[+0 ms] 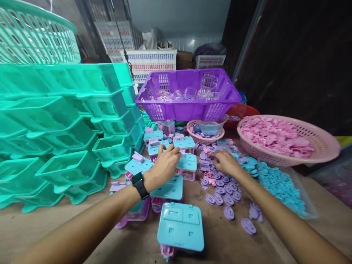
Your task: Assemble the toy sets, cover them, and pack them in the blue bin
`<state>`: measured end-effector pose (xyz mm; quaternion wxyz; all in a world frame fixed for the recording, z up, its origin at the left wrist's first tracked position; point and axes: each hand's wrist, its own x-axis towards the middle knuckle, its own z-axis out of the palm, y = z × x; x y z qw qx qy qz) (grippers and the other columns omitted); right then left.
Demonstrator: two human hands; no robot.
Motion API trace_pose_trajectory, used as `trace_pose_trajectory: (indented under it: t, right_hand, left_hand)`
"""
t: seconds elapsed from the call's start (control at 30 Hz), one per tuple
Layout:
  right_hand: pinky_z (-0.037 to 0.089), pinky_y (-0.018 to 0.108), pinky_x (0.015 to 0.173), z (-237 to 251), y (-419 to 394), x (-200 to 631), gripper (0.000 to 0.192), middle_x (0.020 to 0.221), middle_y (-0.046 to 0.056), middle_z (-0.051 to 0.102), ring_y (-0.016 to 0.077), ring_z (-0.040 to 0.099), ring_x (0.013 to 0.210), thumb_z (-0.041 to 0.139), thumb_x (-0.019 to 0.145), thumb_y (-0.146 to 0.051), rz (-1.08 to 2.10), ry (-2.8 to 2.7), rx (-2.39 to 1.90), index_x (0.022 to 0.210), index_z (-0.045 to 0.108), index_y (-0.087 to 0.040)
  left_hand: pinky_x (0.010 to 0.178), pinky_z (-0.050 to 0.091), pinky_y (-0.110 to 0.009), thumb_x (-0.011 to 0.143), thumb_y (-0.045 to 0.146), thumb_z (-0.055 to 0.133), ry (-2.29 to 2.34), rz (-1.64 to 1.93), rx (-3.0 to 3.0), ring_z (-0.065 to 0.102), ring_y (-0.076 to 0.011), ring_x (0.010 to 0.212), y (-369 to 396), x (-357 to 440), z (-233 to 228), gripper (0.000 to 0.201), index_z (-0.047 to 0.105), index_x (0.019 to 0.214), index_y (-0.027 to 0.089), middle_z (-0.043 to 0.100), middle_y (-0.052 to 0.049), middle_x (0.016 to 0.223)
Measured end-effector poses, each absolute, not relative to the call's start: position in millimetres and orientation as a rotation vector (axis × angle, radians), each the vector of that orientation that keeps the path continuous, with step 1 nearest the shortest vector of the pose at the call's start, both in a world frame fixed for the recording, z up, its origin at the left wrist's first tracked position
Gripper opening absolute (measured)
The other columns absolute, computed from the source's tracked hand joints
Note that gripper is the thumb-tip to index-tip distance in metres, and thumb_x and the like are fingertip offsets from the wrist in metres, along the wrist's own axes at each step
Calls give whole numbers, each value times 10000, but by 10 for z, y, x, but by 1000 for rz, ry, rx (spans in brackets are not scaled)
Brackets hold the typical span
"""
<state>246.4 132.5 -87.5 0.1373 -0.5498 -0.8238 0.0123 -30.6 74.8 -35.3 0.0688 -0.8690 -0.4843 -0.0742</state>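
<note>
My left hand point(165, 165), with a black watch point(140, 186) on its wrist, reaches over a group of small pink boxes with turquoise lids. Its fingers are curled at a small lilac plastic part point(182, 153) on a turquoise lid point(188, 161). My right hand point(226, 162) is at a heap of lilac plastic parts point(204, 163), fingers bent and pressed together; what lies between the fingertips is hidden. Several oval lilac pieces point(228, 200) lie below it. Nearest me stands one box with a turquoise lid point(180, 227). Other lids carry lilac parts point(138, 157).
Stacked green bins point(110, 106) rise at the left under a green basket point(38, 36). A purple crate point(189, 110) with clear pieces stands behind. At the right are a pink basket point(327, 146) of pink parts and a pile of turquoise parts point(283, 190).
</note>
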Motion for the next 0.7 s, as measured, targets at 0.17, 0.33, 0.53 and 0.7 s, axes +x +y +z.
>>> trace_pose_trajectory:
  t: [0.17, 0.33, 0.53, 0.7]
  right_hand:
    - [465, 406, 925, -1036, 1236, 2384, 327, 1202, 148, 714, 308, 628, 1107, 677, 909, -371, 17, -2455, -1572, 1163, 751, -179]
    - [448, 384, 871, -997, 1284, 2252, 159, 1063, 128, 733, 304, 620, 1052, 680, 860, -246, 66, -2472, -1556, 983, 758, -183]
    - [438, 329, 737, -995, 1291, 2350, 107, 787, 82, 732, 266, 661, 841, 667, 815, -289, 260, -2321, -1516, 820, 724, -198]
    - [496, 369, 716, -935, 1301, 2487, 328, 767, 66, 742, 263, 678, 750, 697, 763, -540, 488, -1957, -1491, 778, 727, -214]
  left_hand:
    - [884, 353, -507, 811, -17, 480, -1398, -220, -2605, 528, -343, 1116, 734, -302, -406, 290, 673, 976, 122, 647, -157, 1104]
    - [881, 348, -511, 836, -13, 477, -1414, -177, -2595, 532, -347, 1105, 744, -262, -359, 267, 682, 956, 109, 658, -167, 1074]
    - [895, 359, -513, 852, 6, 481, -1484, -182, -2555, 538, -345, 1113, 669, -223, -289, 266, 690, 971, 119, 663, -172, 1107]
    - [952, 394, -507, 895, 67, 506, -1306, -394, -2648, 528, -338, 1139, 590, 14, -264, 234, 677, 1044, 128, 666, -161, 1147]
